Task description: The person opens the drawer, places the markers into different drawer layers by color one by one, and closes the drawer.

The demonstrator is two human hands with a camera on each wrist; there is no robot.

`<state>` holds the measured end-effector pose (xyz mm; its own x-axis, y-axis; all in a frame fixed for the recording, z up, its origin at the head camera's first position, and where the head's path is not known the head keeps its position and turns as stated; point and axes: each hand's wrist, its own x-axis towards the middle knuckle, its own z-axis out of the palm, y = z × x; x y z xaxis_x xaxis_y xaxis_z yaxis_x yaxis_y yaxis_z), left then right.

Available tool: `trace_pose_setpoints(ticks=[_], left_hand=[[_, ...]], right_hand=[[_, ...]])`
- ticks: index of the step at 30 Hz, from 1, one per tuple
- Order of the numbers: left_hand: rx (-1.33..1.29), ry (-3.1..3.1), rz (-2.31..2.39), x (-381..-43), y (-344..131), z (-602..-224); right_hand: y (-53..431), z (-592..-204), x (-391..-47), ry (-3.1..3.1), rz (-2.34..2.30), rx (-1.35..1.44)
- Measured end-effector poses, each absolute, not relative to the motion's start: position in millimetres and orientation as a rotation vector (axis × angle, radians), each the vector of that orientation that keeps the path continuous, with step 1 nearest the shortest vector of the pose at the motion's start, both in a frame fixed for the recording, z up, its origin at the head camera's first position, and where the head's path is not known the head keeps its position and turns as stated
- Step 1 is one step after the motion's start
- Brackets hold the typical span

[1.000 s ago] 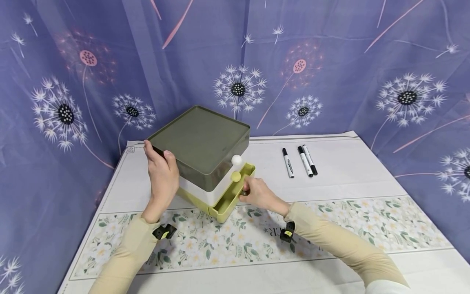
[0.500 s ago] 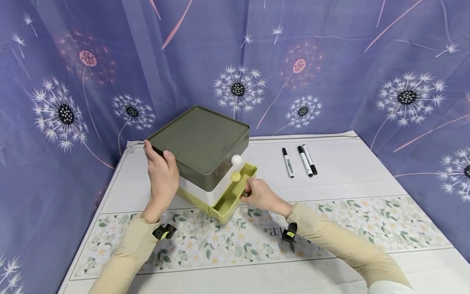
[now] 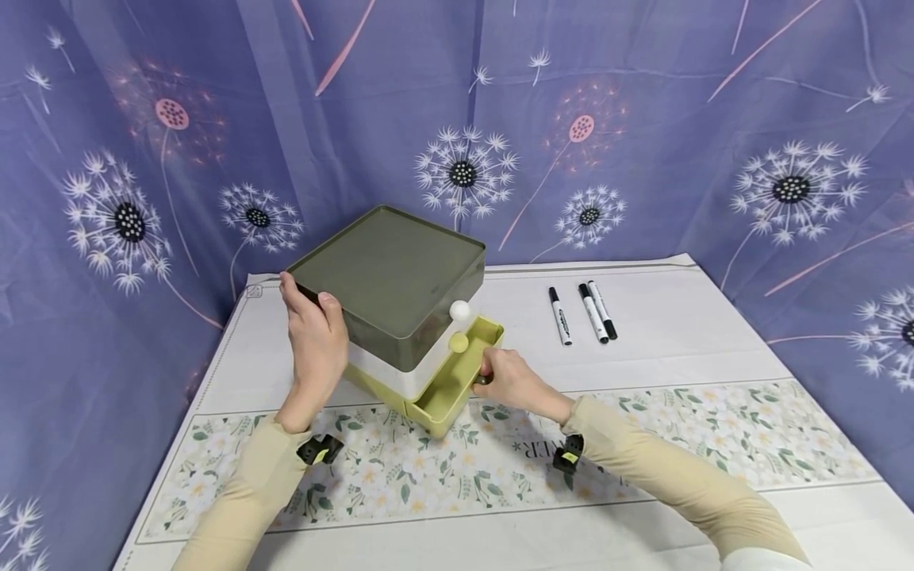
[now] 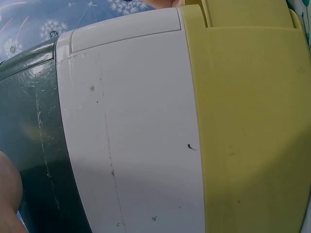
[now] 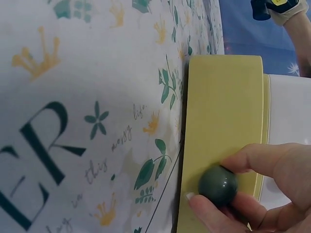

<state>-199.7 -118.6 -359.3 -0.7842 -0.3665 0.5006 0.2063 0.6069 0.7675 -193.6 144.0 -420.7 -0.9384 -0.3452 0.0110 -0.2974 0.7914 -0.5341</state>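
A stacked drawer box point(image 3: 393, 270) has a dark olive top tier, a white middle tier and a yellow-green bottom tier. My left hand point(image 3: 316, 341) rests against its left side, fingers and thumb along the upper edge of the olive tier. Thumb and fingers of my right hand point(image 3: 520, 382) pinch the round dark green knob point(image 5: 218, 185) on the front of the yellow-green drawer point(image 5: 223, 107). That drawer stands partly out of the box, its inner floor showing. Above it, a white knob point(image 3: 460, 311) and a yellow knob point(image 3: 458, 342) stick out from the upper tiers.
Several markers with black caps, among them a single marker point(image 3: 560, 317) and a pair point(image 3: 594, 313), lie right of the box. A floral-banded cloth point(image 3: 643, 492) covers the table. A purple dandelion curtain point(image 3: 607, 79) hangs behind.
My right hand has moved slightly right, drawing the yellow-green drawer further out by its knob. My left hand and the box body have stayed in place.
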Motion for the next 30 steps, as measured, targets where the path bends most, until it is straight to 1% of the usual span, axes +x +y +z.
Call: trace_pose_setpoints(ticks=[30], left_hand=[[0.115,-2.190,-1.143,-199,-119,-359]], right_hand=[[155,-418,-190,2.851,-0.796,-0.519]])
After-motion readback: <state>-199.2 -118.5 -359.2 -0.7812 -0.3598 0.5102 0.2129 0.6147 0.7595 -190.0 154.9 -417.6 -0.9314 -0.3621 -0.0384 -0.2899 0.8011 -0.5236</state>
